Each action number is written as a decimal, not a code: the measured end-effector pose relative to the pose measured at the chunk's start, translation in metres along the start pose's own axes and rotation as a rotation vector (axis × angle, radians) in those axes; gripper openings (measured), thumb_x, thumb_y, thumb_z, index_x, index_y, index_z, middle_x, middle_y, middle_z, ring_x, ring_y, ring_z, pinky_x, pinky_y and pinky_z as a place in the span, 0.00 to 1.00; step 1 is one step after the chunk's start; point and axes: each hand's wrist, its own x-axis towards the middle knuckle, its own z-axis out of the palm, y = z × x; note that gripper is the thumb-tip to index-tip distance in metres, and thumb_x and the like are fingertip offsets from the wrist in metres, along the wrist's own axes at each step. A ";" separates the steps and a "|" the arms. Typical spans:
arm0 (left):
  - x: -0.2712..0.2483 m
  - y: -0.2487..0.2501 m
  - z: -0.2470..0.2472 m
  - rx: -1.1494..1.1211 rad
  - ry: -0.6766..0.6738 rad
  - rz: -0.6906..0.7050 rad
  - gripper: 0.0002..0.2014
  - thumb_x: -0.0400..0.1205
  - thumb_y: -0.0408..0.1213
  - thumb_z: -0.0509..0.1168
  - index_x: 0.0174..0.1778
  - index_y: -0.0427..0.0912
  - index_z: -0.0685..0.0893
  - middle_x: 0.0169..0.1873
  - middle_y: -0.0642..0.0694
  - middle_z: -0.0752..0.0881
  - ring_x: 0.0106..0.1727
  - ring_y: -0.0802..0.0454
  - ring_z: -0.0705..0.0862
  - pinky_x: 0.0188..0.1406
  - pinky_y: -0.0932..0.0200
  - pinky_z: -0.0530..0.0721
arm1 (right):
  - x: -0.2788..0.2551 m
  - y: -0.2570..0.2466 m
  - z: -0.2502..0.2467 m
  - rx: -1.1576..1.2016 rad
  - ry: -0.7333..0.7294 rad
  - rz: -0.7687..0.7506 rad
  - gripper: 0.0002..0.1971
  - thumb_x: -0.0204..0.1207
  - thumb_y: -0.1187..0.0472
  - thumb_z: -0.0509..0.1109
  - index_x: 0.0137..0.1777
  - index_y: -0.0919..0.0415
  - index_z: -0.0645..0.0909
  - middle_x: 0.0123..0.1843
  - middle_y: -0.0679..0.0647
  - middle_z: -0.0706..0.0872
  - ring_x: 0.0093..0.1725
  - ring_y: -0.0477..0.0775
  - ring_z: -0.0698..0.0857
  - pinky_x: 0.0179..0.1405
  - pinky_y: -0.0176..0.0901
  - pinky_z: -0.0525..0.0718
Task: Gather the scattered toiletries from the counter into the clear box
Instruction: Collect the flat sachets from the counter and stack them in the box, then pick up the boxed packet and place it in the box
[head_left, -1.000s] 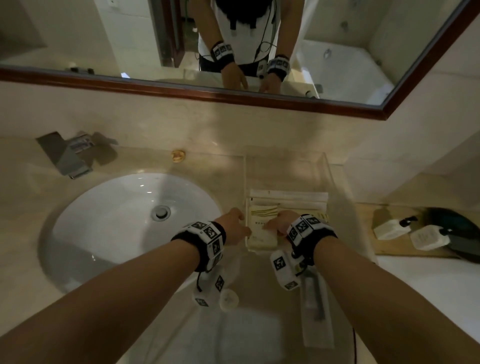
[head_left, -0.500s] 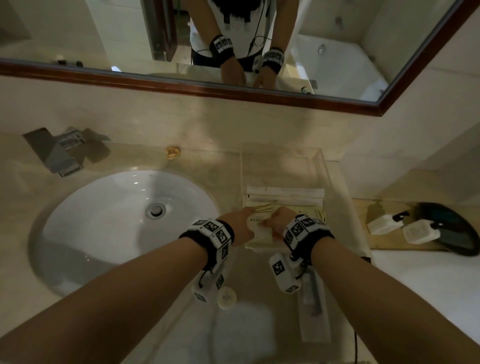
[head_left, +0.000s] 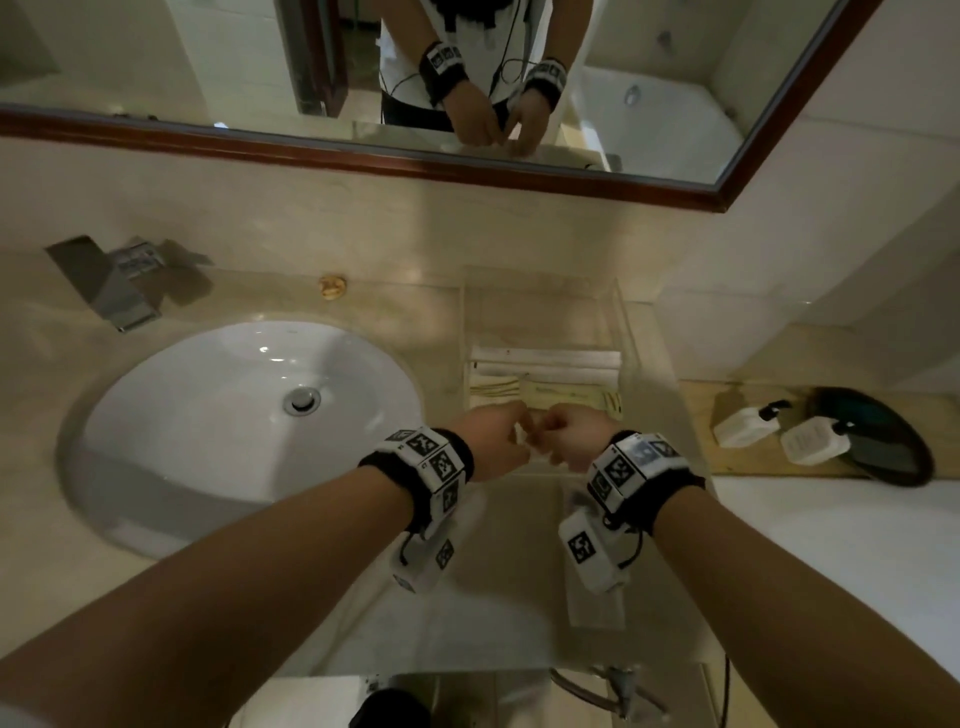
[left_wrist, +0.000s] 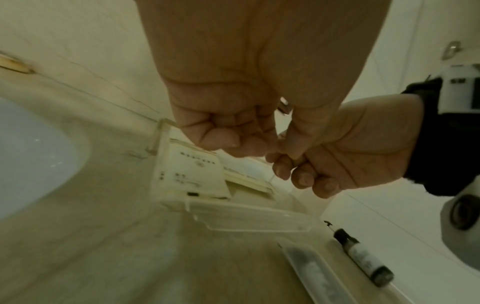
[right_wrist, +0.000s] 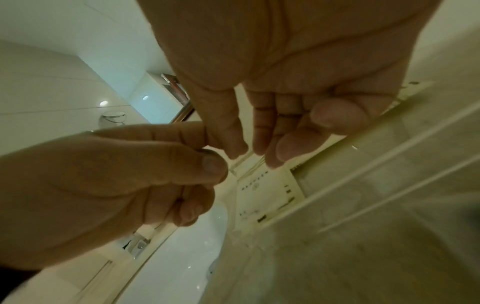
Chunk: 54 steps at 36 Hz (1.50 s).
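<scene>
The clear box (head_left: 625, 323) stands on the counter right of the sink. Inside it lie long white packets (head_left: 545, 360) and cream packets (head_left: 571, 396). The left wrist view shows a printed cream packet (left_wrist: 192, 176) against the box's near left corner. My left hand (head_left: 511, 434) and right hand (head_left: 551, 441) hover together just above the box's front part, fingers curled and fingertips almost meeting. I see nothing held in either. A long clear-wrapped packet (left_wrist: 311, 273) and a black-and-white pen-like tube (left_wrist: 363, 259) lie on the counter in front of the box.
The white sink basin (head_left: 234, 415) and the metal faucet (head_left: 109, 291) are to the left. On the right, a wooden tray (head_left: 753, 467) holds two white pump bottles (head_left: 743, 427) and a dark round dish (head_left: 883, 436). A mirror hangs above.
Both hands have lifted off the cream packet they were pressing in the box. They have curled and drawn together above it.
</scene>
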 end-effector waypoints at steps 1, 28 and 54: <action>-0.002 0.006 0.004 0.024 -0.003 0.024 0.15 0.81 0.43 0.63 0.64 0.51 0.77 0.54 0.47 0.83 0.47 0.49 0.79 0.44 0.57 0.77 | -0.005 0.006 0.001 0.010 0.013 -0.002 0.04 0.77 0.60 0.69 0.41 0.58 0.79 0.37 0.53 0.82 0.33 0.49 0.79 0.27 0.36 0.73; 0.018 0.079 0.127 0.829 -0.104 0.165 0.23 0.78 0.47 0.66 0.70 0.51 0.73 0.69 0.47 0.74 0.72 0.41 0.67 0.67 0.40 0.68 | -0.058 0.171 -0.021 0.006 0.218 0.230 0.11 0.74 0.55 0.73 0.52 0.59 0.80 0.58 0.57 0.84 0.55 0.57 0.82 0.48 0.41 0.74; -0.042 0.024 0.043 -0.752 0.224 -0.084 0.16 0.77 0.41 0.72 0.59 0.42 0.82 0.48 0.43 0.91 0.48 0.43 0.90 0.45 0.44 0.91 | -0.050 0.027 0.014 0.096 -0.185 -0.136 0.09 0.80 0.70 0.62 0.40 0.57 0.77 0.36 0.52 0.78 0.34 0.47 0.77 0.25 0.32 0.75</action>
